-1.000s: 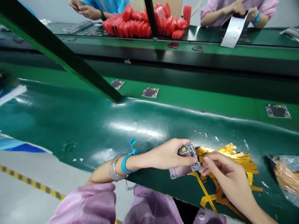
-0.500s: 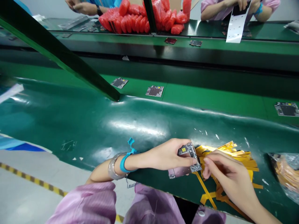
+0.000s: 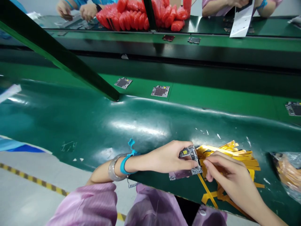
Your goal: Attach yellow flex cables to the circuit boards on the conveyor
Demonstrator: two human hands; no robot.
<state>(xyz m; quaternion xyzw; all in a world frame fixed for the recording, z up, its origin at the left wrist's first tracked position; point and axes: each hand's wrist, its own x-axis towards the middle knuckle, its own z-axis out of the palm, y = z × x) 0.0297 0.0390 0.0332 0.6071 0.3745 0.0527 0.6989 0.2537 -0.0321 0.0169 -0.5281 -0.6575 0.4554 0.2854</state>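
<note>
Head view: lower right, my left hand [image 3: 169,157] pinches a flat black-and-silver circuit board [image 3: 193,154], likely light, stiff, easy to break: hold its edges. My right hand [image 3: 231,174] is nearly closed; on what, I can't tell.

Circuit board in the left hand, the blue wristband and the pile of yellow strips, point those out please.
Circuit board [image 3: 183,174]: head view, on its plain pinkish face.
Blue wristband [image 3: 123,166]: head view, on the band's outer side.
Yellow strips [image 3: 248,162]: head view, on the pile's upper right part.
</note>
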